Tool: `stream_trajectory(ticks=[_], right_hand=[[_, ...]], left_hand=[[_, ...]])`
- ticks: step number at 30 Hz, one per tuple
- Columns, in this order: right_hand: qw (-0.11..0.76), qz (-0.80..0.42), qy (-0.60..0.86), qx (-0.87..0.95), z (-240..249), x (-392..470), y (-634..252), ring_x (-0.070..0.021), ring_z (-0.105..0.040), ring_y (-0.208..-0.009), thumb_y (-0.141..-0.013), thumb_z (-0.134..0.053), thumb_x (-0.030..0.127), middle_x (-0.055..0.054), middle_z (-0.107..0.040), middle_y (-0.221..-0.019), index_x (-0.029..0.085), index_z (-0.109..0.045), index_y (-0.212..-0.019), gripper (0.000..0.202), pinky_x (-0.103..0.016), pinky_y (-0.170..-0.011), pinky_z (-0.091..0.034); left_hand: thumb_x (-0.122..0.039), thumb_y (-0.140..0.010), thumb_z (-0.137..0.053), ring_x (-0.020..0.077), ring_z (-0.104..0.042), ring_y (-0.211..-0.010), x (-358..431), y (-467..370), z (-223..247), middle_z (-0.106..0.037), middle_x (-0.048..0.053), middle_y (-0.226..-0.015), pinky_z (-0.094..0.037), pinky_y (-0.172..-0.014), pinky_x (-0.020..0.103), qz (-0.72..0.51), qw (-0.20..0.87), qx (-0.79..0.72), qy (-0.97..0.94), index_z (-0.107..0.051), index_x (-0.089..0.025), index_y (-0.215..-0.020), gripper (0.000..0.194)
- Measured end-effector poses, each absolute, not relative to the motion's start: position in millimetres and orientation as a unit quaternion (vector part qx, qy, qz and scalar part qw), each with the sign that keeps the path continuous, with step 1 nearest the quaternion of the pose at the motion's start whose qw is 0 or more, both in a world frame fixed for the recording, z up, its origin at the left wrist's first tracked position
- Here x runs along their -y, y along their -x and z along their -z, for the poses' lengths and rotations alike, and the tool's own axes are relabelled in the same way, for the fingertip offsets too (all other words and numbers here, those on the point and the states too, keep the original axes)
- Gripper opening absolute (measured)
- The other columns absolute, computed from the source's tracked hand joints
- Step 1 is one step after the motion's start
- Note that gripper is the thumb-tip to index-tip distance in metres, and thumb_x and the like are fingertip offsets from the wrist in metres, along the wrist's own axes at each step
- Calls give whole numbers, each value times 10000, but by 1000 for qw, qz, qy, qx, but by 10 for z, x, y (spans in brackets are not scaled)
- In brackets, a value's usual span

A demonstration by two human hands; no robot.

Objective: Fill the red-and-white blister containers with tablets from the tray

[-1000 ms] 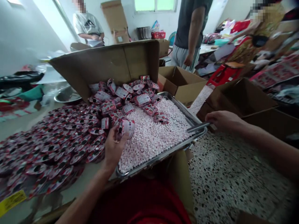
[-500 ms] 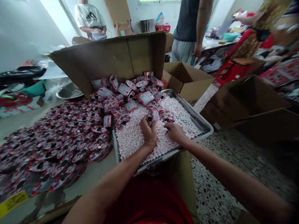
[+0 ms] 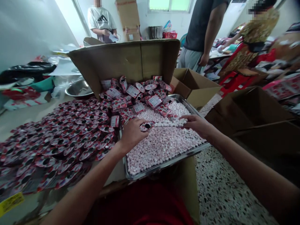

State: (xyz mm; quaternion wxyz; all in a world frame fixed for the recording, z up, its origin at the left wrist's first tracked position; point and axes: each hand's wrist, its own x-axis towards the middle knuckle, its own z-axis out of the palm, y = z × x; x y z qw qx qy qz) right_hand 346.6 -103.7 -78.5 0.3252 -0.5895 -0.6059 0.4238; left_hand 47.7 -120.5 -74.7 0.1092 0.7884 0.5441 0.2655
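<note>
My left hand (image 3: 133, 134) is closed around a small red printed pouch (image 3: 147, 125), its dark round opening facing me. Across from it, my right hand (image 3: 198, 125) pinches the end of a thin, narrow scoop-like strip (image 3: 161, 126) with a row of white pellets along it. The strip's left end reaches the pouch; whether it enters the opening I cannot tell. Below both hands lies a metal tray (image 3: 164, 165) full of small pinkish-white pellets (image 3: 154, 147). More red pouches (image 3: 133, 93) are heaped at its far side, some lying on the pellets.
Many open-topped red pouches (image 3: 58, 142) stand packed on the table at left. A tipped cardboard box (image 3: 124, 59) backs the heap. Open cartons (image 3: 199, 84) are at right, with a metal bowl (image 3: 79, 88) at back left. Several people stand or work farther back.
My hands have moved apart, the left one leftward with its pouch. My right hand has risen from the pellets and moved right, and the pellet-laden strip now shows. The view has shifted.
</note>
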Motion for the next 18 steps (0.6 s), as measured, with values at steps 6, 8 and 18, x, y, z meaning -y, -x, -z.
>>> stream_trajectory(ticks=[6, 8, 18], right_hand=[[201, -316, 581, 722, 399, 923, -3276, -114, -403, -469, -664, -505, 155, 23, -548, -511, 199, -741, -804, 278, -279, -503, -261], [158, -218, 569, 777, 247, 881, -3180, -115, -425, -498, -679, -512, 116, 20, -559, -529, 222, -749, -784, 280, -286, -538, -276], [50, -56, 567, 820, -170, 1028, -3370, -151, -537, -649, -834, -574, 238, -27, -676, -736, 238, -741, -815, 168, -296, -616, -318]], left_hand=[[-300, -698, -720, 254, -655, -968, 1207, -594, 785, -730, 60, -1015, -494, -888, 362, -215, 119, -496, -833, -748, -220, -1049, 361], [-298, -693, -717, 252, -659, -951, 1179, -595, 807, -732, 60, -1010, -497, -866, 355, -204, 139, -488, -837, -749, -219, -1042, 360], [-302, -704, -706, 227, -665, -951, 1112, -552, 1027, -735, 33, -1020, -501, -855, 315, -249, 227, -477, -812, -752, -253, -1033, 335]])
